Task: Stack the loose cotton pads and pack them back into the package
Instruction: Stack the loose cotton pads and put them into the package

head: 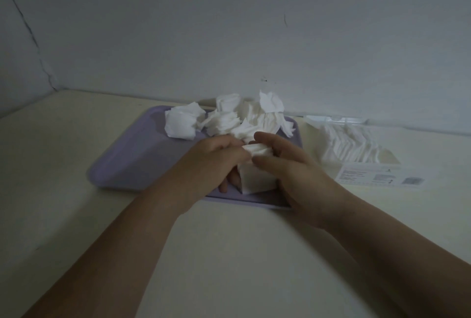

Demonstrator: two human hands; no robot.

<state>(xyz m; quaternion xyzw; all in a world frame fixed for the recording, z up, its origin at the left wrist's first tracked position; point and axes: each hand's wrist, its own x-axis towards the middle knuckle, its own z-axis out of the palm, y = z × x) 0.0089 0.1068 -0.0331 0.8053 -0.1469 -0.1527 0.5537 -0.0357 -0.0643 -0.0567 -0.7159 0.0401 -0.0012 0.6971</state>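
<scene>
1. Stack (257, 181): a squared block of white pads, held low over the near part of the tray (132, 157) between both hands. The top few pads sit skewed, not flush w/ the rest.
2. Left hand (216, 158): fingers curled round the stack's left side, tips showing under it. It's clamped on the stack.
3. Right hand (290, 172): thumb & fingers curled round the right side & the top pads, also gripping. Neither hand is free.
4. Loose pads (229, 121): several messy heaps at the tray's far end, some fanned, some crumpled. Most of the stacking looks still to do, by my guess.
5. Package (356, 150): clear, lying on the table (229, 254) just right of the tray, w/ a row of pads already inside. Can't tell which end is open.
6. Step in hand, as I read it: squaring the stack. To do it well:
   - Tap the edges down on the tray & press the sides w/ flat fingers.
   - Don't squeeze hard; the pads are soft & will likely bow or fan.
   - Keep the stack small enough for 1 hand so it slips into the package w/o snagging.
</scene>
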